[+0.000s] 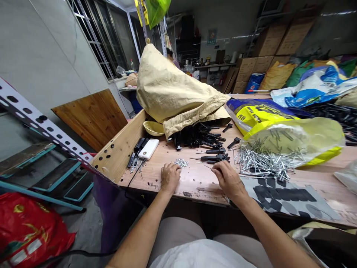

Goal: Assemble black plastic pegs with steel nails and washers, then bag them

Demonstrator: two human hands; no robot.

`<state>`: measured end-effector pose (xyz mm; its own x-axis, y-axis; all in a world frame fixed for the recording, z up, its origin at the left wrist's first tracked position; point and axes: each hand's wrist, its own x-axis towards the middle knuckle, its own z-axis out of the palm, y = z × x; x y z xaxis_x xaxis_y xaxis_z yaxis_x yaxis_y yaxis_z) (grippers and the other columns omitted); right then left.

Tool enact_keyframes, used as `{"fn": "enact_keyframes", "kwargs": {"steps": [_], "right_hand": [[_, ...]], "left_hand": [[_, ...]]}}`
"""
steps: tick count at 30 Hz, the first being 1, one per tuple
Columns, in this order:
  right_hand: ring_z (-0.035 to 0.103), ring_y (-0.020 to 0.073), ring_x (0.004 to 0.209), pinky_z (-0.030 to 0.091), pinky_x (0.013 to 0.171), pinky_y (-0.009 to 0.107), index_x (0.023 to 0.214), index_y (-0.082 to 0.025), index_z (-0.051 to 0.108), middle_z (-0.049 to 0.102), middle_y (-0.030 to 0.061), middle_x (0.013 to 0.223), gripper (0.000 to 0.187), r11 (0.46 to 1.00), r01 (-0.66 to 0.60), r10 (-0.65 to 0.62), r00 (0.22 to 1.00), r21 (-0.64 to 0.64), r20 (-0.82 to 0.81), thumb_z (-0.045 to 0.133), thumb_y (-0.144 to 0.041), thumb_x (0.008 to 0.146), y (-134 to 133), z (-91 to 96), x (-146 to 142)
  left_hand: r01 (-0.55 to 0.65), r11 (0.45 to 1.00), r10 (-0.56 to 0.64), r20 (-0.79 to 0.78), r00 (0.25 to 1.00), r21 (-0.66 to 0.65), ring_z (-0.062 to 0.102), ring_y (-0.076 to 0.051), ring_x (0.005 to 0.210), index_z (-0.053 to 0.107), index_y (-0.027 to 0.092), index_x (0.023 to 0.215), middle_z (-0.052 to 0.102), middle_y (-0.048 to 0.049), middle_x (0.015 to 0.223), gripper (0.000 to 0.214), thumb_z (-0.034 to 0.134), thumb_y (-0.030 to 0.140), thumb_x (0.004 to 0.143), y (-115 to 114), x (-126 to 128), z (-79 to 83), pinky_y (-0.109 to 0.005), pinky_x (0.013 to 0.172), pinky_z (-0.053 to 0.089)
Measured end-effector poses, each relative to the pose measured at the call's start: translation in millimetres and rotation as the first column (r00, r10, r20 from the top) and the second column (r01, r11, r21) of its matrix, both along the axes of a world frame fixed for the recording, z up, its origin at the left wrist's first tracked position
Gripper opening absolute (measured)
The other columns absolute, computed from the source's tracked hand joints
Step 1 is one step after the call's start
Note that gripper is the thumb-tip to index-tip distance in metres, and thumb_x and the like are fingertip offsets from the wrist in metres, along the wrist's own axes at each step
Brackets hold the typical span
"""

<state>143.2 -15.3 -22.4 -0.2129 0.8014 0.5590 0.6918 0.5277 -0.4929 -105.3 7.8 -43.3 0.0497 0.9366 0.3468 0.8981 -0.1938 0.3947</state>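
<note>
My left hand (170, 176) rests on the wooden table (195, 178) with fingers curled, its tips at a small heap of tiny silver parts (181, 162). My right hand (227, 176) is closed in a pinch on a thin metal pin that points left. Just beyond it lie a few black plastic pieces with pins (214, 158). A bigger pile of black plastic pieces (195, 136) spills from under a tan paper sack (173, 91). A heap of silver metal pins (259, 162) pours from a yellow plastic bag (295, 141) on the right.
A white phone (148, 148) and a yellow bowl (153, 128) sit at the table's left, by a wooden side board (122, 147). Blue and yellow bags (312, 87), cardboard boxes (267, 48) fill the back right. A perforated metal bar (41, 124), red bag (28, 230) stand left.
</note>
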Motion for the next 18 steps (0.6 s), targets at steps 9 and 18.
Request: {"fn": "enact_keyframes", "kwargs": {"steps": [9,18], "right_hand": [[0.057,0.0162,0.069,0.043,0.066,0.027,0.09,-0.022,0.05,0.058,0.0008,0.077,0.011,0.986,0.057,-0.079,0.988,-0.154,-0.136,0.044,-0.03,0.097,-44,-1.7,5],[0.063,0.0181,0.083,0.047,0.074,0.028,0.098,-0.022,0.055,0.065,0.0044,0.092,0.012,0.992,0.008,-0.029,0.986,-0.128,-0.161,0.045,-0.028,0.097,-58,-0.3,-3]], "left_hand": [[-0.029,1.0,0.029,0.0,1.0,-0.001,0.054,-0.024,0.091,0.066,0.024,0.08,0.07,-0.0039,0.091,0.004,0.063,0.021,0.082,1,3,0.8,-0.036,0.08,0.035],[0.144,0.966,0.108,0.843,0.527,-0.214,0.053,-0.016,0.071,0.063,0.019,0.072,0.06,-0.0012,0.071,0.006,0.067,0.023,0.075,-8,22,19.4,-0.027,0.066,0.04]]}}
